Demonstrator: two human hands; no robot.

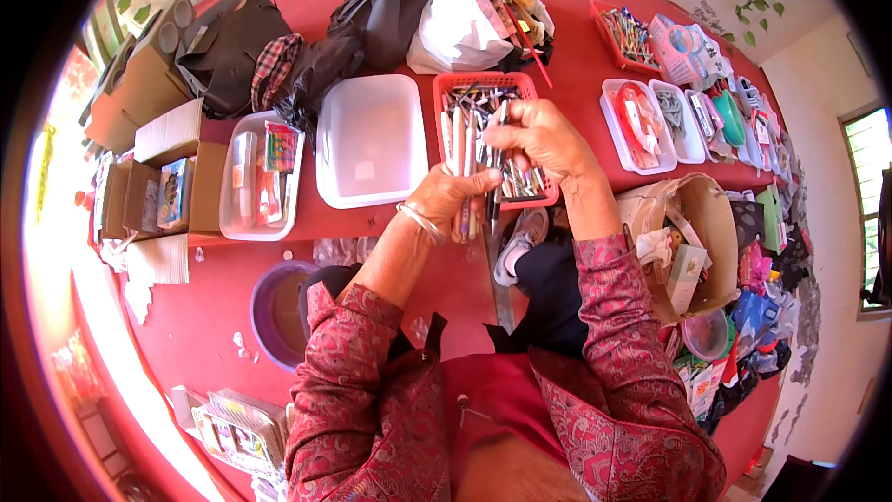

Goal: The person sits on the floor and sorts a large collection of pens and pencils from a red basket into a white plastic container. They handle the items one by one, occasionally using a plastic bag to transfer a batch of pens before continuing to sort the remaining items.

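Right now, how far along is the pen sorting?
Done: left hand already grips a bundle of pens. In hand: right hand pinches one more pen over the red basket. Left: many pens remain in that basket; the white tub beside it looks empty.

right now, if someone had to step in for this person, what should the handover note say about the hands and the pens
Left hand: closed around a bunch of pens, held upright over the near edge of the red basket.
Right hand: fingertips pinching one pen at the top of that bunch, above the basket.
Things: more pens lie loose in the red basket; an empty white tray sits just left of it, and a clear tray with small packets further left.
Done: a handful of pens is gathered in the left hand.
Left: many pens are in the basket, unsorted; the white tray holds nothing.
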